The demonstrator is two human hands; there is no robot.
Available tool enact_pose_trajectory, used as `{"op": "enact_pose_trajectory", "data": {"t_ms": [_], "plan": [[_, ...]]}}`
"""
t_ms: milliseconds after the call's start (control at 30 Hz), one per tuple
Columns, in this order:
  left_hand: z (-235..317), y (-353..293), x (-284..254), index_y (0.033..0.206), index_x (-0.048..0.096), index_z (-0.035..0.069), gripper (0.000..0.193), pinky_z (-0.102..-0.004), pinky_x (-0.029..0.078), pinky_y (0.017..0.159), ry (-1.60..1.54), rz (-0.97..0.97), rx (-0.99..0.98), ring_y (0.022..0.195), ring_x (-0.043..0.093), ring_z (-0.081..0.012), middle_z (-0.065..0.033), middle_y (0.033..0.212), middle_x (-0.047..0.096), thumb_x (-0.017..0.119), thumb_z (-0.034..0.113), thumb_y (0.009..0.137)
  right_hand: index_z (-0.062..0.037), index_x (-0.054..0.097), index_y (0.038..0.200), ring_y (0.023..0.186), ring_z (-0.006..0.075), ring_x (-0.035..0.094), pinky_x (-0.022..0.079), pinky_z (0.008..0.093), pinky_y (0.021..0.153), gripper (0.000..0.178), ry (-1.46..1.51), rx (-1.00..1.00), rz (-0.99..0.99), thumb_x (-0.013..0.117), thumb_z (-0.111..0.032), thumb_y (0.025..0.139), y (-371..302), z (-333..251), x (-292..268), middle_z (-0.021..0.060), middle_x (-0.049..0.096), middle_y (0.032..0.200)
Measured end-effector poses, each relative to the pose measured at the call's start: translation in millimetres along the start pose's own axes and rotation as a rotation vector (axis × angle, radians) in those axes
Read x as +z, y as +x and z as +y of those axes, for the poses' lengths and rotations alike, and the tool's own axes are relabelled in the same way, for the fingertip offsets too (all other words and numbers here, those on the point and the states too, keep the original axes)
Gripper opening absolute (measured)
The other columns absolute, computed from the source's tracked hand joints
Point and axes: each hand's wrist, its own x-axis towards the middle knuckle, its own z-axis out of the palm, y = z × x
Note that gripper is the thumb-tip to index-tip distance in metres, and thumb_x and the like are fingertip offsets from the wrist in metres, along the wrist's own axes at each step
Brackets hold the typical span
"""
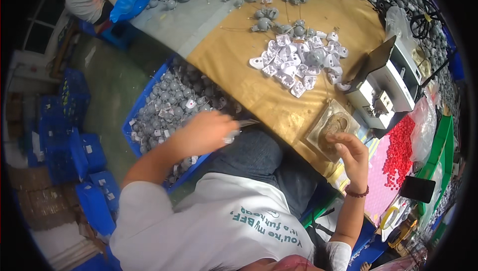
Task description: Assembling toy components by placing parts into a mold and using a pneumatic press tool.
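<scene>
Shirt [239, 221]: lower centre
Left hand [209, 130]: mid-frame, curled, blurred; grip unclear
Right hand [353, 154]: right of centre, over block [321, 127]; cannot tell if clamped

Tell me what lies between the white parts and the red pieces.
The open white box stands between the white parts and the red pieces, in the head view.
</scene>
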Motion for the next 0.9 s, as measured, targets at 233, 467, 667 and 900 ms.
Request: {"op": "enact_pose_trajectory", "data": {"t_ms": [233,467,667,900], "plan": [[-55.7,51.3,-29.9,0.114,0.065,0.007,0.032,-0.0432,0.049,0.089,0.062,0.41,-0.211,0.103,0.061,-0.0347,-0.0134,0.108,0.067,0.071,0.017,0.085,0.003,0.064,0.111,0.091,0.0168,0.068,0.052,0.0294,0.082,0.016,-0.229,-0.096,0.446,0.059,-0.006,0.099,-16.9,38.8,-63.9,0.0094,0.071,0.097],[-63.0,135.8,-14.4,0.11,0.06,0.005,0.028,-0.0412,0.049,0.087,-0.04,0.521,-0.086,0.102,0.059,-0.0344,-0.0131,0.111,0.059,0.07,0.011,0.084,-0.0013,0.063,0.112,0.097,0.0331,0.061,0.05,0.0404,0.083,0.018,-1.363,-0.075,0.695,0.059,-0.004,0.094,-52.1,89.8,-167.0,0.0167,0.063,0.106],[-69.6,121.3,8.6,0.098,0.058,0.004,0.021,-0.0399,0.049,0.084,0.016,0.614,-0.03,0.1,0.058,-0.0333,-0.0122,0.106,0.059,0.07,0.007,0.081,-0.0012,0.065,0.109,0.097,0.0347,0.061,0.049,0.0412,0.084,0.018,-1.302,-0.034,0.704,0.059,-0.005,0.093,-50.5,103.8,-175.8,0.0166,0.062,0.104],[-76.7,86.3,23.0,0.091,0.059,0.002,0.019,-0.0387,0.052,0.08,-0.072,0.687,-0.013,0.092,0.062,-0.032,-0.0132,0.099,0.063,0.075,0.008,0.082,-0.0018,0.067,0.098,0.096,0.0328,0.062,0.051,0.0402,0.083,0.01,-1.336,-0.164,0.768,0.065,-0.007,0.091,-47.7,101.1,-178.8,0.0133,0.065,0.102]]}}
